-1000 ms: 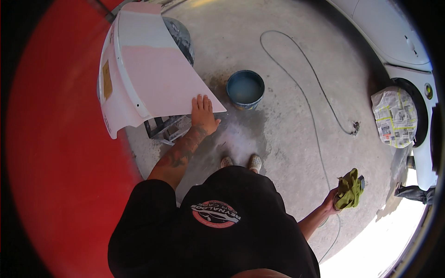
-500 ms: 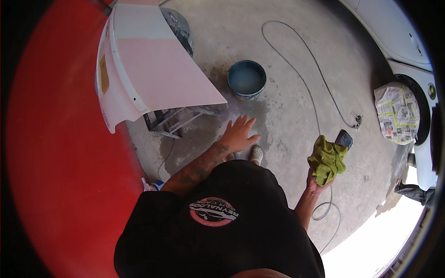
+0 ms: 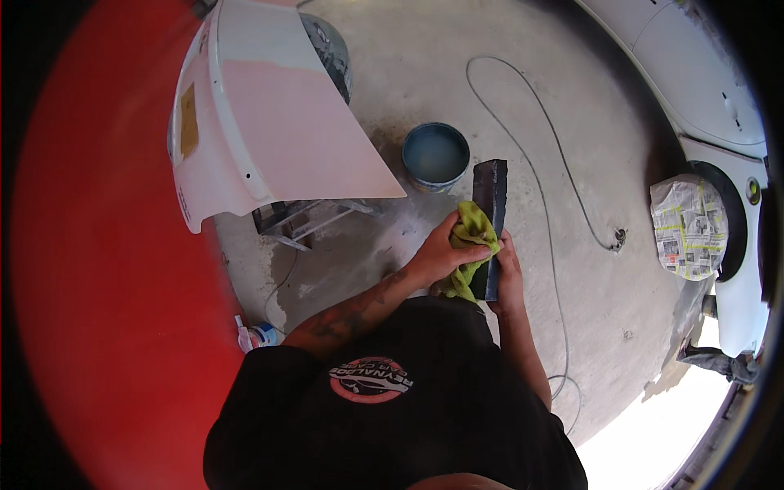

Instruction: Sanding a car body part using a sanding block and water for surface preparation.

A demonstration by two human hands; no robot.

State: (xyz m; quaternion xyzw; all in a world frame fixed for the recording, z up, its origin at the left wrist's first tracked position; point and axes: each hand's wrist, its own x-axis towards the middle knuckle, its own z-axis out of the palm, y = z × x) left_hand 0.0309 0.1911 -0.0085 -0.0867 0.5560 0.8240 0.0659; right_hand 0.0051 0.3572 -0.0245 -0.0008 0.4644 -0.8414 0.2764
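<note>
In front of my chest, my left hand (image 3: 438, 255) is closed on a crumpled green cloth (image 3: 474, 233). The cloth lies against the near side of a long dark sanding block (image 3: 491, 184), which is held lengthwise away from me. My right hand (image 3: 508, 282) grips the block from its right side near the lower end; part of its fingers is hidden behind the block. Just beyond and to the left of the block stands a round blue bucket (image 3: 435, 186) with cloudy liquid inside.
A white and pale pink car panel (image 3: 302, 131) rests on a dark stand (image 3: 306, 219) at the left, beside a red surface (image 3: 106, 245). A hose (image 3: 535, 155) snakes over the concrete floor. At the right is a white car (image 3: 694, 57) with a newspaper-covered wheel (image 3: 690, 229). A can (image 3: 263, 335) sits lower left.
My right hand has swung inward from the right with the block and cloth. My left hand, spread and bare before, now holds the cloth against the block.
</note>
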